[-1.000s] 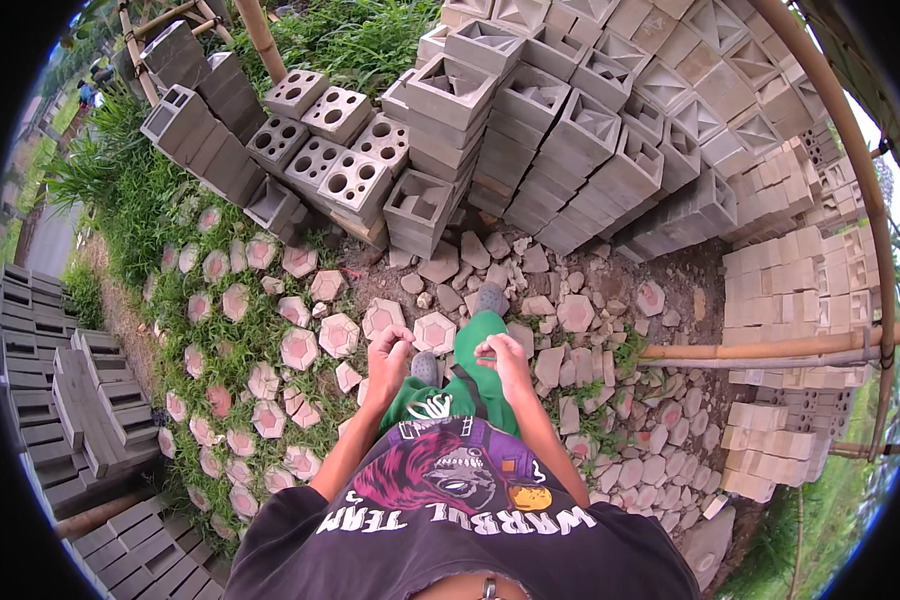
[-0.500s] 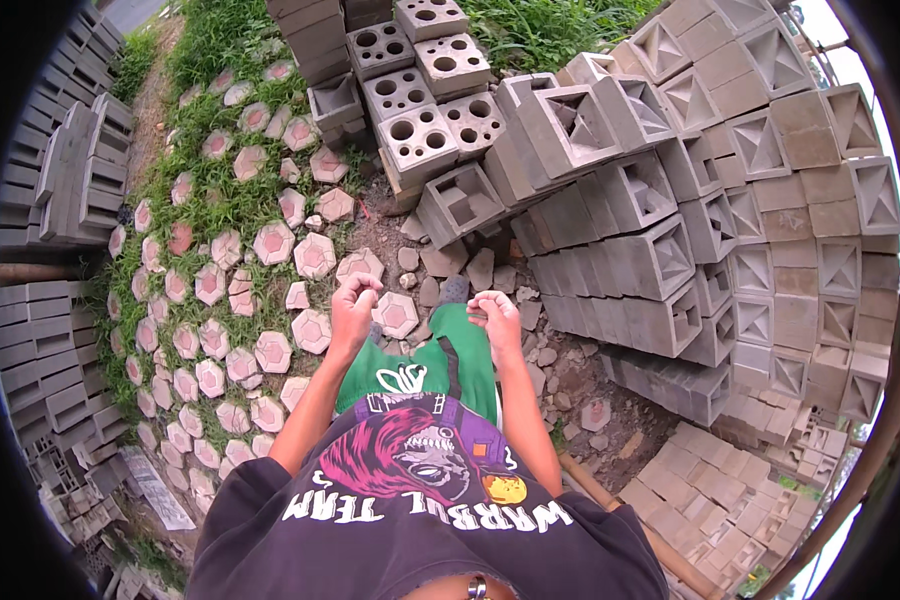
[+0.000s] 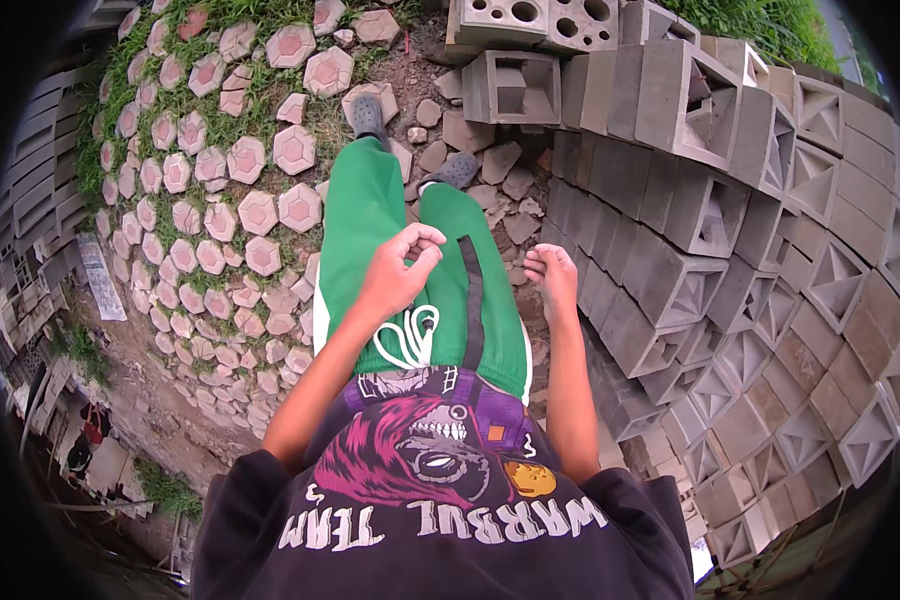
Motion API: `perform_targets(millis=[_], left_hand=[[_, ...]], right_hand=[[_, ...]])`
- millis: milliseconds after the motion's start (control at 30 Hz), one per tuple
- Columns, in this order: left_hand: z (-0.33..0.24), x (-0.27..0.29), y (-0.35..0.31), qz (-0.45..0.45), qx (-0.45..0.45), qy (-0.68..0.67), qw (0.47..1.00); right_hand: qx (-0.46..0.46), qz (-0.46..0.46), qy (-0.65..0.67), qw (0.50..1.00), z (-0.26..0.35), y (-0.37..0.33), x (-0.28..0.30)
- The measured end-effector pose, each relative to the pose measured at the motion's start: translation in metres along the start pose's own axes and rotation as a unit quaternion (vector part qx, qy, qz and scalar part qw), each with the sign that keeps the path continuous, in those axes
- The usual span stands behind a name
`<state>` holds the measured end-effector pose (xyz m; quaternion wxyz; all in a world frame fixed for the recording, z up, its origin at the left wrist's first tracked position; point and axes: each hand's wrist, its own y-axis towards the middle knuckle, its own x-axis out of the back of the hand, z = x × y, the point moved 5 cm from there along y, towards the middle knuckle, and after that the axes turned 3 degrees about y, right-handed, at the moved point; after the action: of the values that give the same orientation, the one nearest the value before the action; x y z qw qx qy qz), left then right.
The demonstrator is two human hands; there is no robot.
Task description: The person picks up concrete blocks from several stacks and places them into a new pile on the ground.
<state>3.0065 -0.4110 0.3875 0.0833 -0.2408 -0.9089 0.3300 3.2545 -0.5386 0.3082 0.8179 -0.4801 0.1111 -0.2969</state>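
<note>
My left hand (image 3: 400, 272) hovers over the left thigh of the green trousers (image 3: 362, 210). Its fingers bend loosely, with a gap between thumb and forefinger and nothing visible in it. Out past the right leg, my right hand (image 3: 553, 277) is raised, its fingers curled toward the palm; I see no object in them. Neither hand touches the blocks. Nearest to the right hand is a stack of grey hollow concrete blocks (image 3: 660, 280), with pyramid-shaped recesses in their faces.
Hexagonal pink-and-white pavers (image 3: 260, 212) lie in grass on the left. Broken stone pieces (image 3: 500, 160) surround my feet in grey clogs (image 3: 368, 112). Blocks with round holes (image 3: 580, 22) are stacked ahead. More grey blocks (image 3: 45, 160) line the far left edge.
The view has tilted down and turned, so my legs and both feet show more fully. My left thumb and forefinger have parted slightly. Both hands still hold nothing visible.
</note>
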Motion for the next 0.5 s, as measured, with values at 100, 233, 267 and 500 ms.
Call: perform_targets(millis=[100, 233, 267, 500], left_hand=[[0.01, 0.0, 0.006, -0.01, 0.011, 0.005, 1.0], [0.014, 0.005, 0.031, -0.019, 0.035, 0.019, 0.999], [0.018, 0.006, 0.042, -0.017, 0.05, 0.011, 0.999], [0.076, 0.003, 0.191, 0.064, 0.159, 0.065, 0.983]], right_hand=[[-0.019, 0.015, -0.042, 0.999, -0.001, 0.025, -0.011], [-0.046, 0.019, -0.087, 0.995, -0.023, 0.061, -0.028], [-0.069, 0.013, -0.098, 0.993, -0.032, 0.071, -0.031], [-0.158, -0.054, -0.123, 0.978, -0.09, 0.112, -0.054]])
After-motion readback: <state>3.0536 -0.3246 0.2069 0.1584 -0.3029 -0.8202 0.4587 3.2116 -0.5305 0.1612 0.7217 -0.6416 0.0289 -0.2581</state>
